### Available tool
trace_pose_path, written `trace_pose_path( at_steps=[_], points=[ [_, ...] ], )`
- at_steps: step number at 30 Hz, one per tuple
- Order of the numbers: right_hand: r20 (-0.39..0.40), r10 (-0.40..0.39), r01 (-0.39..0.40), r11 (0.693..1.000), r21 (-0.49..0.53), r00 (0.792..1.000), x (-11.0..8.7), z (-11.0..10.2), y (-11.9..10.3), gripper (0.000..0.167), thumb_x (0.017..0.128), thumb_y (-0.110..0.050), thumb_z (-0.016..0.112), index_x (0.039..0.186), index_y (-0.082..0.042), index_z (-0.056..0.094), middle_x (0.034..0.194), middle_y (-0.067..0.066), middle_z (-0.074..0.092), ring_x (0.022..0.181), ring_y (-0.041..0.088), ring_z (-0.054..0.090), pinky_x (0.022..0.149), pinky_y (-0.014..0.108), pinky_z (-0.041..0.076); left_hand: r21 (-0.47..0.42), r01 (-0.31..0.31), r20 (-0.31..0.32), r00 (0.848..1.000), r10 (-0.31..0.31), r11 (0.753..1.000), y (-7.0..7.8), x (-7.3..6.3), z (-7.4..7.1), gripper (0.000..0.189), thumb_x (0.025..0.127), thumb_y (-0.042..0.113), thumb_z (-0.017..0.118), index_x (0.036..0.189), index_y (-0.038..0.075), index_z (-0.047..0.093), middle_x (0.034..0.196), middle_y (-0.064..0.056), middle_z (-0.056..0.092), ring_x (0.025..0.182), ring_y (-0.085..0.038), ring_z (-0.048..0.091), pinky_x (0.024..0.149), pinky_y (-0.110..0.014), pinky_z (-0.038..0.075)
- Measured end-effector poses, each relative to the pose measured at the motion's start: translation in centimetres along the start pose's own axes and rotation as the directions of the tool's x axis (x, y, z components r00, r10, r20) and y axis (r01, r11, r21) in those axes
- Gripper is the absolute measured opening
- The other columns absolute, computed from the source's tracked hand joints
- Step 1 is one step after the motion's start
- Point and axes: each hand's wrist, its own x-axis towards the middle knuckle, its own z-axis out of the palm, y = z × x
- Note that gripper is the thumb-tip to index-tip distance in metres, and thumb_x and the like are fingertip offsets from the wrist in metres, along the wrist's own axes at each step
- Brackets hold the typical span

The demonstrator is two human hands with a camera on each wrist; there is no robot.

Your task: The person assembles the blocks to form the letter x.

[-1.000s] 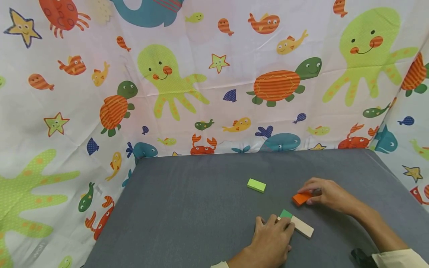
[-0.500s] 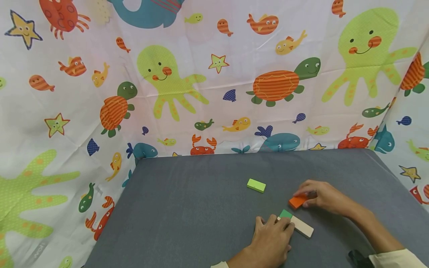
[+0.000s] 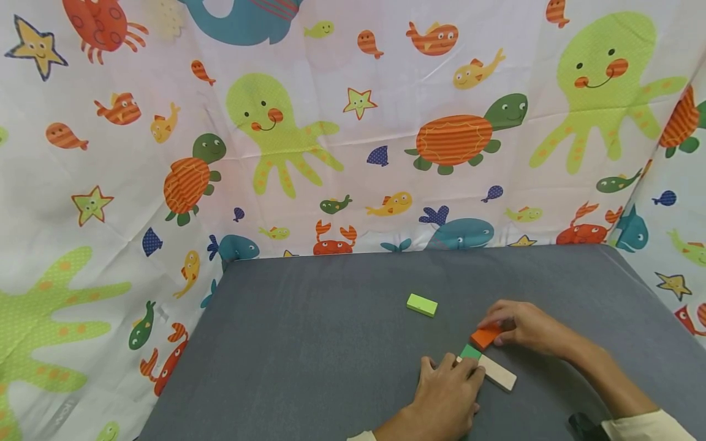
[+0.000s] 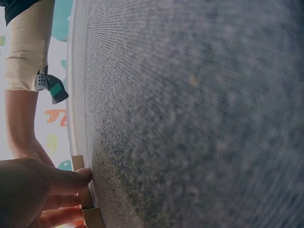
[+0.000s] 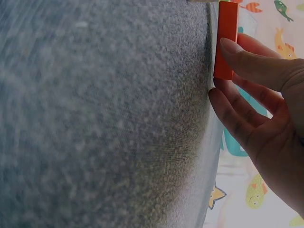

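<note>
My right hand [image 3: 532,327] pinches an orange block [image 3: 484,336] between thumb and fingers. In the right wrist view the thumb lies across the near face of the block [image 5: 227,23]. The orange block's front end is right at a green block [image 3: 470,351]. A plain wooden block [image 3: 499,375] adjoins the green one and slants down to the right. My left hand [image 3: 447,398] holds the blocks from the near side, its fingers partly covering them. In the left wrist view, thumb and fingers lie on either side of a wooden block [image 4: 77,162]; a second block [image 4: 93,217] shows below.
A lime green block [image 3: 422,305] lies alone farther back on the grey cloth-covered table [image 3: 309,343]. Behind the table hangs a white curtain [image 3: 309,214] printed with sea animals, which also closes off both sides.
My right hand has brought the orange block left and toward me, up to the green block. The left hand has stayed in place on the blocks.
</note>
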Motion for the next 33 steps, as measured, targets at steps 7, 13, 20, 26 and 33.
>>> trace_pose_path(
  at_steps=[7,13,20,26,33],
  points=[
    [0.015,-0.008,0.008,1.000,0.030,1.000,0.07,0.12,-0.20,0.027,0.088,-0.015,0.086,0.115,-0.019,0.082,0.115,-0.004,0.070,0.102,0.016,0.066,0.085,0.033,0.058,-0.020,0.001,0.023,1.000,-0.001,1.000,-0.08,0.03,-0.05,0.054,0.099,0.046,0.073,0.149,0.028,0.061,0.150,0.014,0.054,0.123,-0.009,0.054,0.088,-0.046,0.045],
    [0.024,-0.026,0.025,0.999,0.047,0.999,0.17,0.17,-0.11,0.027,0.088,-0.014,0.085,0.114,-0.018,0.082,0.114,-0.004,0.071,0.102,0.013,0.066,0.084,0.033,0.058,-0.012,-0.001,0.008,1.000,0.001,1.000,-0.12,0.01,-0.14,0.055,0.098,0.047,0.075,0.148,0.029,0.062,0.149,0.014,0.054,0.122,-0.008,0.054,0.085,-0.045,0.043],
    [0.030,-0.062,0.061,0.997,0.040,0.998,0.37,0.14,-0.15,0.027,0.087,-0.013,0.085,0.114,-0.018,0.082,0.114,-0.005,0.071,0.102,0.011,0.066,0.084,0.035,0.058,-0.002,-0.007,-0.019,1.000,0.007,1.000,-0.18,-0.01,-0.08,0.055,0.097,0.047,0.076,0.147,0.029,0.062,0.148,0.014,0.055,0.120,-0.008,0.054,0.081,-0.043,0.042],
    [0.035,-0.071,0.070,0.997,0.038,0.997,0.52,0.19,-0.21,0.028,0.086,-0.012,0.086,0.114,-0.018,0.082,0.112,-0.006,0.070,0.101,0.011,0.066,0.083,0.036,0.058,0.001,-0.007,-0.021,1.000,0.007,1.000,-0.19,0.02,0.05,0.055,0.097,0.047,0.076,0.147,0.029,0.062,0.147,0.014,0.055,0.118,-0.008,0.054,0.082,-0.043,0.043],
    [0.043,-0.079,0.078,0.996,0.036,0.996,0.66,0.28,-0.34,0.029,0.086,-0.010,0.085,0.114,-0.018,0.082,0.112,-0.006,0.070,0.101,0.011,0.066,0.082,0.035,0.058,0.003,-0.005,-0.017,1.000,0.005,1.000,-0.18,-0.01,0.07,0.054,0.097,0.047,0.075,0.147,0.029,0.062,0.148,0.014,0.055,0.120,-0.008,0.054,0.083,-0.044,0.044]
  ],
)
